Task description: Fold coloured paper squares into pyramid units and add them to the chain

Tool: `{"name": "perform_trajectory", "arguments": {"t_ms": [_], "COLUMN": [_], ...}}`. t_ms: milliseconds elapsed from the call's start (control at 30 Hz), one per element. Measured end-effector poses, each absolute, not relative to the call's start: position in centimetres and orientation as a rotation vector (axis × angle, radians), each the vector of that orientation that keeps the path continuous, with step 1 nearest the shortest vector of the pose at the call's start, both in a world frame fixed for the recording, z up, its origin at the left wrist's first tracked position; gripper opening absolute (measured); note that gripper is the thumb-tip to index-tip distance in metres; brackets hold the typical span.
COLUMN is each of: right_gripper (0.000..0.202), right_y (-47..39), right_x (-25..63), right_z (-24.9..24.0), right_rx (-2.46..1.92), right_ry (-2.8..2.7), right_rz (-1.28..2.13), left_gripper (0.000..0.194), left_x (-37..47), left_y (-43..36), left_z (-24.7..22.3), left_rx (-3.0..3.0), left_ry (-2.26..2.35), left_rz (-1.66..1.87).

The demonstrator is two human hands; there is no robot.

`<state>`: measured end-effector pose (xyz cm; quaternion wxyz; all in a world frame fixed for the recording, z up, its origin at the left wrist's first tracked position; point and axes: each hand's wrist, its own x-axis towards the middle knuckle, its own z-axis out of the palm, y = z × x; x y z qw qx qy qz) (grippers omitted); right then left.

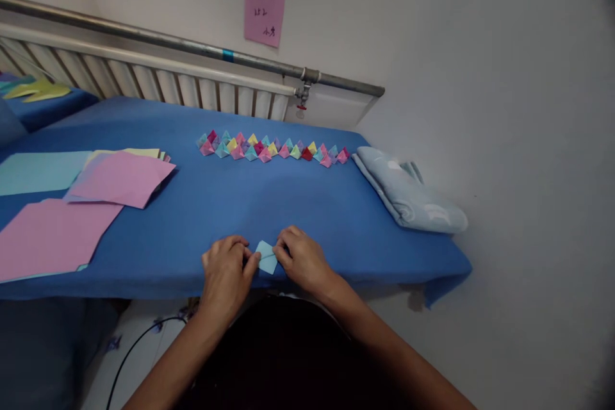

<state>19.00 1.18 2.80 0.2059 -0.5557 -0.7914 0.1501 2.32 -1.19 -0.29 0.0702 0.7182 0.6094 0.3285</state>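
The small light-blue folded paper square (267, 259) lies near the near edge of the blue cloth-covered worktop (202, 202), between the two hands. The left hand (229, 269) pinches its left side between thumb and fingers, the other fingers curled. The right hand (300, 258) pinches its right side, thumb and index finger together at the paper. Farther back, small folded paper pieces in pink, blue, yellow, purple and red (264, 148) sit in long rows running left to right. At the right end of the rows lies a folded pale-blue patterned cloth (408, 195). On the left are overlapping pink paper sheets (57, 234) and a light-blue paper sheet (41, 172).
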Motion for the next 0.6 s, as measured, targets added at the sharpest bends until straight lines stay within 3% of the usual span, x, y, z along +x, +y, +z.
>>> {"name": "perform_trajectory", "arguments": {"t_ms": [600], "right_gripper": [0.013], "right_y": [0.71], "right_x": [18.76], "right_z": [2.78], "right_rx": [-1.585], "right_ry": [-2.192], "right_rz": [0.405], "left_gripper": [0.026], "left_x": [2.40], "left_y": [-1.26], "left_z": [-0.05], "left_rx": [2.169], "left_ry": [1.846], "left_rz": [0.898]}}
